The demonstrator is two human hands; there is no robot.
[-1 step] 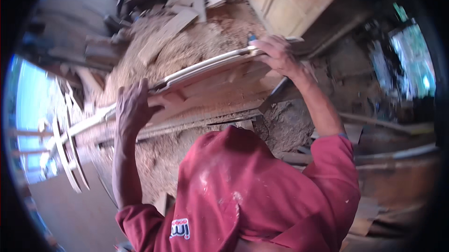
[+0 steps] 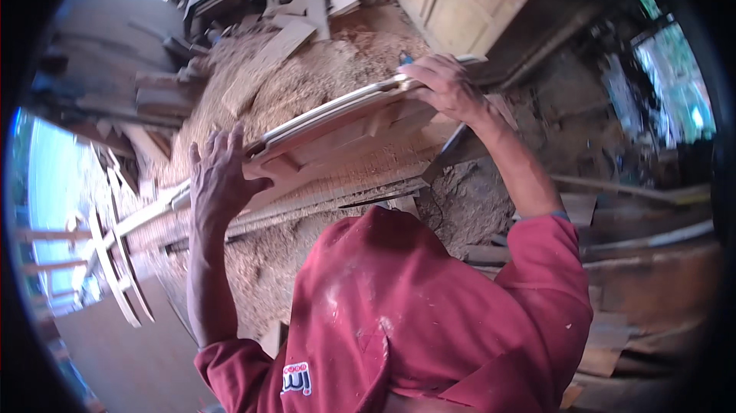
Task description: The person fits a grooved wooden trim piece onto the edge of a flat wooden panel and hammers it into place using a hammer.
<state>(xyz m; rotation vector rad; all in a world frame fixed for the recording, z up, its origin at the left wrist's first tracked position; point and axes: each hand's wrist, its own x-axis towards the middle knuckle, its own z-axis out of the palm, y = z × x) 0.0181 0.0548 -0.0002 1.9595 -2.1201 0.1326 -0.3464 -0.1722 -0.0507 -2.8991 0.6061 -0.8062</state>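
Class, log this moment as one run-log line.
left hand: flat against wooden frame panel | right hand: grips panel's far end | sawdust pile behind

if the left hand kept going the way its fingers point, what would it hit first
The left hand presses flat against the long pale wooden frame piece, fingers pointing up the picture. Straight on, it would likely meet the tan sawdust heap first, though depth is unclear.
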